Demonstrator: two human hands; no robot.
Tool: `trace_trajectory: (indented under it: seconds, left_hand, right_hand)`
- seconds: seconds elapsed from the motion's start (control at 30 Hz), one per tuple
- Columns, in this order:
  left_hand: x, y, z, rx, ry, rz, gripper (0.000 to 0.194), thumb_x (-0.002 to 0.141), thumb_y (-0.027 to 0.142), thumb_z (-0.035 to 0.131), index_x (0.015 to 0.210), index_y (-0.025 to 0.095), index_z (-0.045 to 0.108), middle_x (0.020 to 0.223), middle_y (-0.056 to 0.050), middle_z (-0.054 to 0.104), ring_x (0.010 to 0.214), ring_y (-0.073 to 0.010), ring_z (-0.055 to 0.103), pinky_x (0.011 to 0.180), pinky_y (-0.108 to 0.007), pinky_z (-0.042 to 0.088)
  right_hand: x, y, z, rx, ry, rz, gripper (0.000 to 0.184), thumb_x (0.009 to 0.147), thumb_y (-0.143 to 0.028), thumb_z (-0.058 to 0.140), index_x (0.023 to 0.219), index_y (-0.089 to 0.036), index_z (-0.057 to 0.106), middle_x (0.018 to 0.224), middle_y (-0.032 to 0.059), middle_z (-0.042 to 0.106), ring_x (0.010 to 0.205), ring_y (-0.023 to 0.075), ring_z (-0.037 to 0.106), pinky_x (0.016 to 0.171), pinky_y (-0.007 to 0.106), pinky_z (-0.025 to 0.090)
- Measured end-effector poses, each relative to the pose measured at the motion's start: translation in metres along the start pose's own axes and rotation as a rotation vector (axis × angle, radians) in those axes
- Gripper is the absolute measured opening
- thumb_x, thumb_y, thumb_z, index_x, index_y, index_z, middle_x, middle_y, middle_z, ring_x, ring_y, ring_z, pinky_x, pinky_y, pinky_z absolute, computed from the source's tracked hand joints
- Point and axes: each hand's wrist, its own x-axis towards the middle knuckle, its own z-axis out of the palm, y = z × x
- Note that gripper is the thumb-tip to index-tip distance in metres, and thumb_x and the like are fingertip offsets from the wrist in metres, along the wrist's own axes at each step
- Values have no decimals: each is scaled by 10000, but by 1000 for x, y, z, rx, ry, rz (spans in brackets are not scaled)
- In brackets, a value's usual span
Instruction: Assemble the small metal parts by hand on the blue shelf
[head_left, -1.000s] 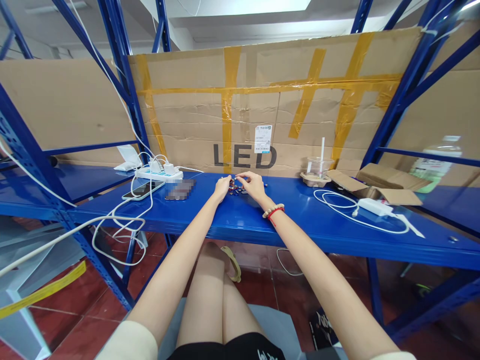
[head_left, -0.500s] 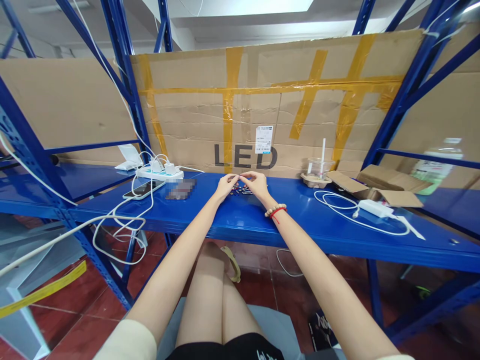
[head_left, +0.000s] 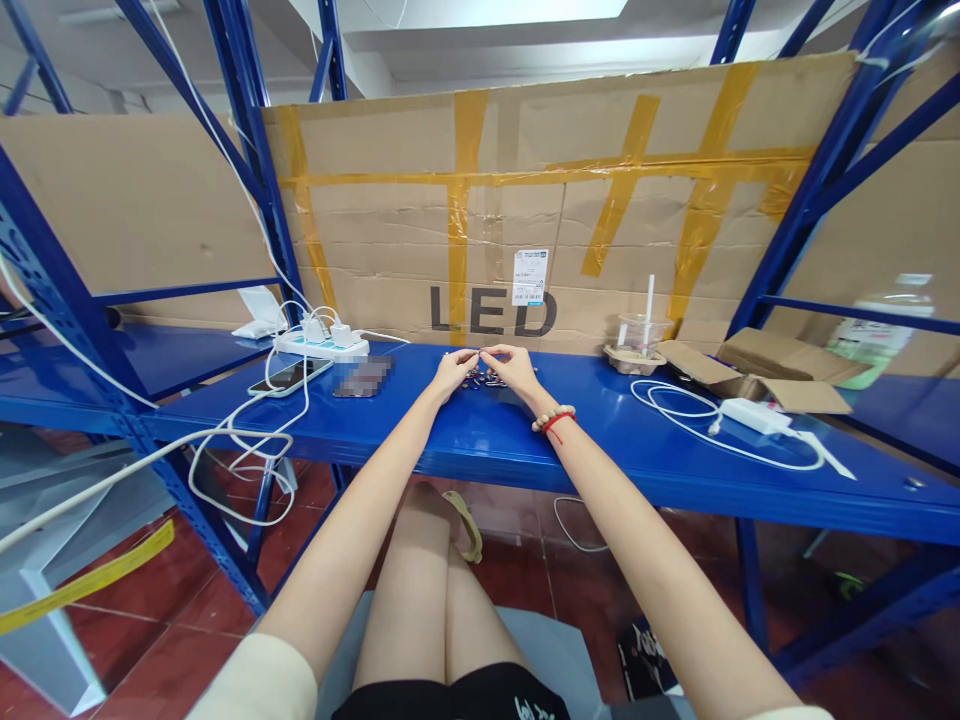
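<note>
My left hand (head_left: pixel 453 374) and my right hand (head_left: pixel 513 370) meet fingertip to fingertip just above the blue shelf top (head_left: pixel 420 435). Both sets of fingers are pinched together around something too small to make out. Beneath and between them lies a small heap of shiny little pieces (head_left: pixel 487 379), metallic with some reddish and dark bits, partly hidden by my hands. A beaded bracelet (head_left: pixel 553 417) and a red string circle my right wrist.
Left of my hands are a phone (head_left: pixel 291 378), a blurred dark flat item (head_left: pixel 364 377), and a white power strip (head_left: pixel 322 346) with tangled cables. To the right stand a plastic cup (head_left: pixel 639 340), an opened cardboard box (head_left: pixel 757 375) and a white adapter (head_left: pixel 756 416). A large cardboard panel (head_left: pixel 360 240) rises behind.
My hands stay together over the small pieces, with only slight finger movement. The whole view has shifted very slightly.
</note>
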Motion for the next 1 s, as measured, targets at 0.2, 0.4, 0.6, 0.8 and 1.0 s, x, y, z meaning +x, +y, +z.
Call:
trace_trajectory:
  seconds: [0.2, 0.4, 0.6, 0.8, 1.0]
  left_hand:
    - [-3, 1, 1, 43, -65, -16, 192, 660, 231, 659, 815, 117, 668, 680, -28, 670, 635, -129, 575, 702, -281, 467]
    - [-6, 2, 1, 45, -164, 33, 340, 622, 269, 705, 917, 106, 658, 870, -80, 702, 778, -169, 630, 785, -321, 483]
    - [-5, 2, -1, 57, -179, 57, 389, 543, 303, 756, 859, 90, 676, 915, -120, 702, 882, -226, 636, 884, -396, 456]
    - [-8, 4, -3, 110, -197, 145, 397, 542, 313, 749, 864, 86, 695, 915, -126, 702, 885, -240, 639, 881, -394, 464]
    - [-9, 5, -5, 185, -186, 180, 357, 538, 277, 740, 843, 92, 714, 875, -118, 708, 863, -244, 642, 843, -370, 485]
  right_hand:
    - [-2, 3, -11, 81, -51, 124, 305, 633, -327, 677, 846, -109, 683, 823, 88, 675, 548, 103, 551, 404, 187, 409]
    - [-8, 0, -22, 70, -99, 158, 401, 508, -422, 753, 755, -121, 657, 850, 72, 663, 559, 83, 513, 418, 180, 393]
    - [-9, -1, -26, 79, -133, 215, 416, 493, -440, 762, 744, -131, 643, 753, 31, 632, 583, 79, 498, 451, 177, 400]
    - [-9, 4, -30, 69, -165, 241, 409, 514, -456, 751, 740, -132, 645, 638, -6, 565, 565, 71, 474, 445, 172, 388]
    - [-9, 4, -30, 33, -184, 240, 427, 499, -469, 757, 727, -125, 645, 638, -3, 569, 513, 60, 451, 428, 186, 375]
